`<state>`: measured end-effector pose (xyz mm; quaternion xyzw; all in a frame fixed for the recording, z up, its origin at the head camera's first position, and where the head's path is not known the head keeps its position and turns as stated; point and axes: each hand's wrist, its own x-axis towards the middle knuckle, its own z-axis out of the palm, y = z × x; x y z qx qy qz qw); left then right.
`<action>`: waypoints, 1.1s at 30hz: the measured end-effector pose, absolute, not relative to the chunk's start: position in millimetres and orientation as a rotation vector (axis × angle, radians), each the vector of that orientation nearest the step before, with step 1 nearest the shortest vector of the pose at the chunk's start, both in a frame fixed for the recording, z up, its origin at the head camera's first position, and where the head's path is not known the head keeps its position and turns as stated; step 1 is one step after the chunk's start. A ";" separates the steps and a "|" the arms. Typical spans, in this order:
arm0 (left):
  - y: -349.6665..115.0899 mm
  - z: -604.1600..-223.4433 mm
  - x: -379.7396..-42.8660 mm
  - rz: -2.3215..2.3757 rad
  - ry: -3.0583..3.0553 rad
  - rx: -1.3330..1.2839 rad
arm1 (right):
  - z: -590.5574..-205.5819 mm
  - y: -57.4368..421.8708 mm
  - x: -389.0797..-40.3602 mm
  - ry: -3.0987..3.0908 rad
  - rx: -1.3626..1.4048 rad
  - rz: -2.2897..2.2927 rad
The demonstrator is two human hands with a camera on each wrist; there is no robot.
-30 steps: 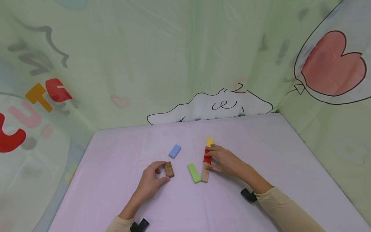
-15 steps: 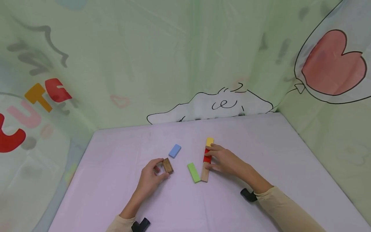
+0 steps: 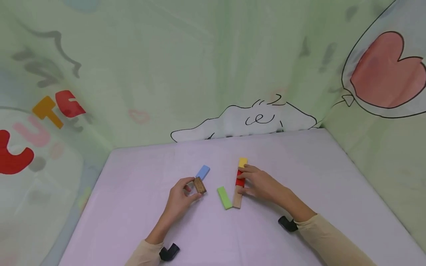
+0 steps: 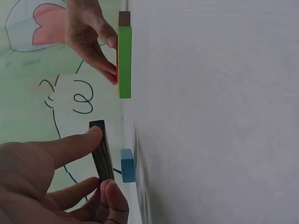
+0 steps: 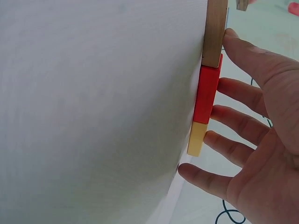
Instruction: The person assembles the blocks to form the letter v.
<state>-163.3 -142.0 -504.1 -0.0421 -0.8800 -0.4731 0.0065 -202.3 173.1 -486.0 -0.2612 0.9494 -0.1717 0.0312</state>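
Left hand [image 3: 179, 200] moved forward, pinching brown block [image 3: 200, 185]; right hand [image 3: 263, 184], splayed

Dark brown block [image 3: 200, 185]: wood, streaked grain showing, matt
Tan block [image 5: 214, 35]: pale wood, fine-grained, smooth
Red block [image 5: 206, 93]: smooth, painted-looking, low sheen
Yellow block [image 5: 197, 138]: smooth, matt
Green block [image 3: 224, 198]: smooth, evenly coloured, matt
Blue block [image 3: 203, 172]: smooth, matt
Table [image 3: 283, 166]: cloth-like covering, matt, faintly creased
Wall [image 3: 166, 55]: thin printed sheeting, soft folds
Sleeve [image 3: 332, 242]: matt cloth
Wrist pieces [image 3: 287, 224]: plastic-looking, dark
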 end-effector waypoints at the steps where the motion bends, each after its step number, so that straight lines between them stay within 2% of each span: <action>1: -140.2 -503.9 -164.4 -1.487 -2.750 -0.136 | -485.9 173.5 -202.6 2.923 -0.806 -0.536; 33: -102.6 -500.7 -185.7 -1.554 -2.755 -0.236 | -484.3 175.8 -202.6 2.909 -0.804 -0.527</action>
